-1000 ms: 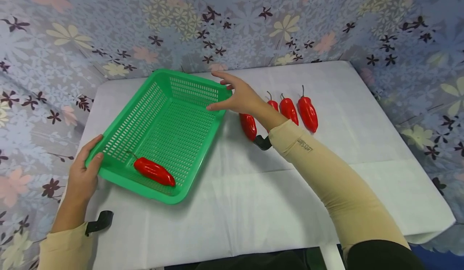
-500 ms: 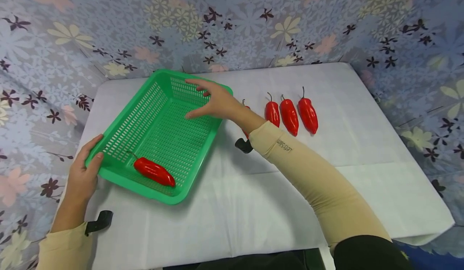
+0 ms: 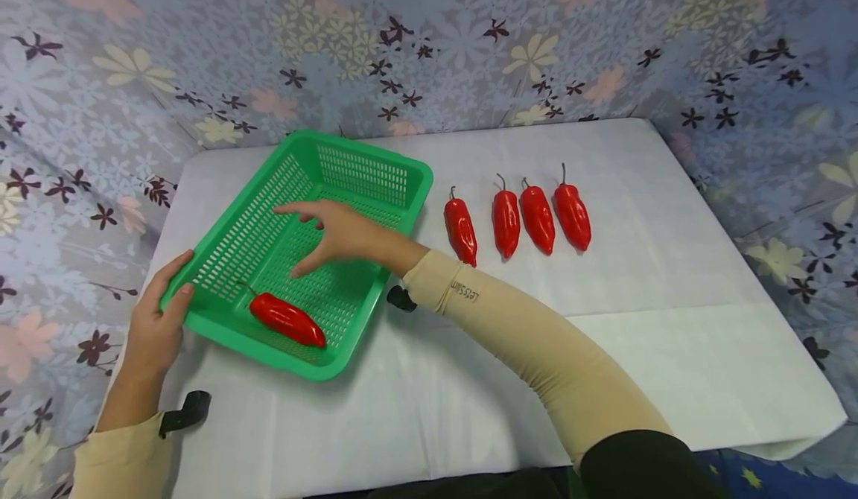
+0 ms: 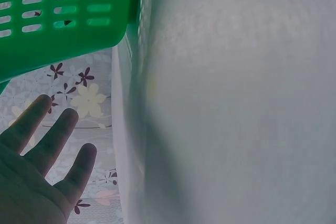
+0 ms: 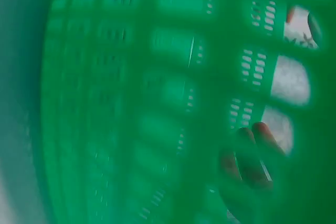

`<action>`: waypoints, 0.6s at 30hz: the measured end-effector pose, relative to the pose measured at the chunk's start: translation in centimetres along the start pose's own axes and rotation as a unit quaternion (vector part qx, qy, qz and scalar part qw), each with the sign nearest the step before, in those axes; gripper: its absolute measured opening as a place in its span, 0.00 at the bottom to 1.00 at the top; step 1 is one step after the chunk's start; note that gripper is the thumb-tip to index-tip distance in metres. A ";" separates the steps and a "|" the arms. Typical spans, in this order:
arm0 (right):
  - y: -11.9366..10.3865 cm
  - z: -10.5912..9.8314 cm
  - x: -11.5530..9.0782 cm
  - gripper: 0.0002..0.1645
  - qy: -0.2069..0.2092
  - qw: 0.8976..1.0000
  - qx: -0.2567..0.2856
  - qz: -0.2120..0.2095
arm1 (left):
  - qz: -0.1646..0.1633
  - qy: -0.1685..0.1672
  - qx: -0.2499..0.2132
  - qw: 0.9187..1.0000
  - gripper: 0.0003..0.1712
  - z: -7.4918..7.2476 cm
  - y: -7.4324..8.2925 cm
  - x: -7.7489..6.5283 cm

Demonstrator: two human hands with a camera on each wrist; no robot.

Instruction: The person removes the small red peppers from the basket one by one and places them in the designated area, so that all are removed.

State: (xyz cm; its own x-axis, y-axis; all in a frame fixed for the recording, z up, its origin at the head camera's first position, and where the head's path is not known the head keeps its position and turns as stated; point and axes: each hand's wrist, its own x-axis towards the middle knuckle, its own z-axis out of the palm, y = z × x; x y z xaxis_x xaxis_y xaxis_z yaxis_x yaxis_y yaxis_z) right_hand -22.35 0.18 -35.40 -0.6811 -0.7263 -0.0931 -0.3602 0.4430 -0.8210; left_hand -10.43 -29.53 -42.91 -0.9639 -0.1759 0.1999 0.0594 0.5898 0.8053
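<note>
A green plastic basket (image 3: 261, 360) with slotted walls stands on the left of the table. My left hand (image 3: 150, 328) holds its near left corner, thumb over the rim; three of that hand's fingers (image 4: 68, 135) spread below the basket in the left wrist view. One red pepper (image 3: 287, 320) lies inside, near the front wall. My right hand (image 3: 335, 234) hovers over the basket, thumb and index finger apart, nothing between them, just behind that pepper. Slotted green wall fills the right wrist view, with right fingertips (image 5: 261, 132) showing through it.
Several more red peppers (image 3: 506, 223) lie in a loose row to the right of the basket. White cloth (image 3: 643, 261) covers the table. A flowered curtain (image 3: 469, 45) hangs along the back and sides. Small black wrist cameras (image 3: 191, 409) stick out from the sleeves.
My right hand has moved left and toward me, from the basket's far right corner to above its middle. The pepper row has come into full view. My left hand and the basket have stayed put.
</note>
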 end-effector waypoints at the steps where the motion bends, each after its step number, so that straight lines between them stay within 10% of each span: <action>1: -0.1 0.4 0.2 0.59 -0.004 1.000 -0.001 -0.004 | 0.002 0.001 -0.001 1.000 0.28 0.0 0.0 0.0; 18: -0.6 5.3 2.0 0.58 -0.148 0.986 -0.079 -0.003 | 0.023 0.000 -0.022 0.999 0.28 0.0 -0.1 0.1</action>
State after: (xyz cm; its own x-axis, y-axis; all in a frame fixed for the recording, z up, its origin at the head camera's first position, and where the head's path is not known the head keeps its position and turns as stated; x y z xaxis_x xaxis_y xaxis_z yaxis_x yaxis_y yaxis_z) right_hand -20.08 -4.36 -38.07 -0.4711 -0.8405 -0.2677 -0.4738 0.4971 -0.7269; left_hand -10.55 -29.55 -42.95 -0.9597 -0.1507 0.2370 0.1142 0.5617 0.8194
